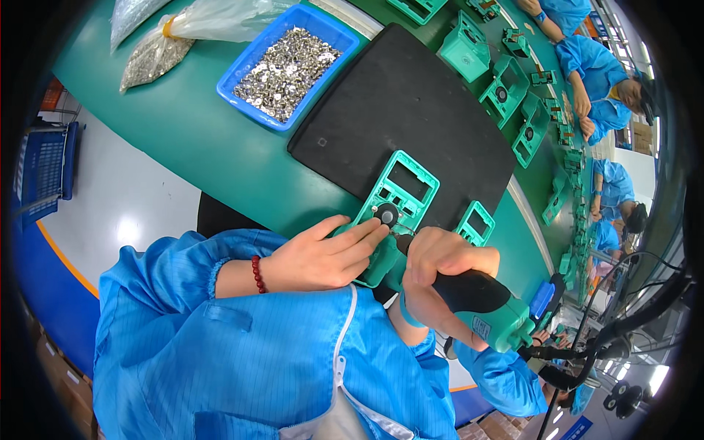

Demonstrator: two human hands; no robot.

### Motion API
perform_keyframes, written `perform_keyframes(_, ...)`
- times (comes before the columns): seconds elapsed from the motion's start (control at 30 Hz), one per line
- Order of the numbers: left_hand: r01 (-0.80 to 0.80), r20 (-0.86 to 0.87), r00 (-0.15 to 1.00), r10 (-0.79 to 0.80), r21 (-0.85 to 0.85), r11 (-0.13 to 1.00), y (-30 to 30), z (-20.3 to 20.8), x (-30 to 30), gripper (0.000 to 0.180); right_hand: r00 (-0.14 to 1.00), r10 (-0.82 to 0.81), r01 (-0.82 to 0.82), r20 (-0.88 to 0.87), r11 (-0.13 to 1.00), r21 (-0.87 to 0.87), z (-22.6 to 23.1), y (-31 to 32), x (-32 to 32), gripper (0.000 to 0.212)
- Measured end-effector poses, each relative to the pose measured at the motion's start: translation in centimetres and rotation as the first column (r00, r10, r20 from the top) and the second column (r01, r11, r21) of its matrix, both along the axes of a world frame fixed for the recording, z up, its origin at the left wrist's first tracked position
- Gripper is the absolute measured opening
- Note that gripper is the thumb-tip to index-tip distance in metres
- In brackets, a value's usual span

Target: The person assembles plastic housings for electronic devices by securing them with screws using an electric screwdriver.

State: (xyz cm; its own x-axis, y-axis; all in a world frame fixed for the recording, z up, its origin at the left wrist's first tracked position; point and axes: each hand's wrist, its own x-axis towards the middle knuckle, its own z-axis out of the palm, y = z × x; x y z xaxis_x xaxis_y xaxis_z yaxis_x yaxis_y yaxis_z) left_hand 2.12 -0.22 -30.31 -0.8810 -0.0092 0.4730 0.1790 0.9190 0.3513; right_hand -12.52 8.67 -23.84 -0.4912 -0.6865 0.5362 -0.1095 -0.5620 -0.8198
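A green plastic housing (pixel 414 211) with a rectangular window lies at the near edge of a black mat, partly hidden by my hands. Set into its middle is a round black part (pixel 386 214). My left hand (pixel 323 255) steadies the housing, its fingers close together and their tips beside the round part; the thumb is hidden. In my right hand (pixel 444 260) is a green-and-black electric screwdriver (pixel 478 295), held tilted with its tip toward the housing, close to my left fingertips. Whether the tip touches a screw cannot be made out.
A blue bin (pixel 229 86) of small metal parts (pixel 290 73) stands left of the black mat (pixel 403 95). Beyond it lies a plastic bag (pixel 158 55). Another green housing (pixel 473 236) sits on the right. Several housings (pixel 506 95) line the far side, near co-workers (pixel 598 62). Cables (pixel 605 330) hang at right.
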Motion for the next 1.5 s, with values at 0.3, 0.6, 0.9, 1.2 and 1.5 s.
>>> perform_keyframes(0.3, -0.005, -0.015, 1.000, 0.005, -0.002, 1.000, 0.0, -0.2, -0.3, 0.010, 0.997, -0.063, 0.064, 0.043, 0.998, -0.008, -0.7, -0.3, -0.2, 0.083)
perform_keyframes(0.6, -0.035, -0.035, 0.999, 0.035, -0.004, 0.999, 0.2, 0.1, -0.2, 0.010, 0.948, -0.300, 0.297, 0.103, 0.954, 0.043, 0.4, -0.9, 0.8, 0.092)
perform_keyframes(0.9, -0.009, -0.018, 1.000, 0.008, -0.014, 1.000, -0.1, 0.1, 0.1, 0.013, 0.992, -0.066, 0.063, 0.105, 0.997, 0.034, 2.0, -3.0, 0.0, 0.091)
perform_keyframes(1.2, -0.001, -0.036, 0.999, 0.001, 0.014, 1.000, 0.0, -0.4, 0.2, 0.016, 0.989, -0.026, 0.029, 0.147, 0.999, -0.019, 0.8, -4.1, 0.0, 0.092)
perform_keyframes(1.5, 0.001, -0.050, 0.999, 0.002, 0.056, 0.998, -0.2, -0.5, 0.0, 0.016, 0.991, 0.007, -0.008, 0.134, 1.000, 0.009, 0.4, -4.7, -0.2, 0.090)
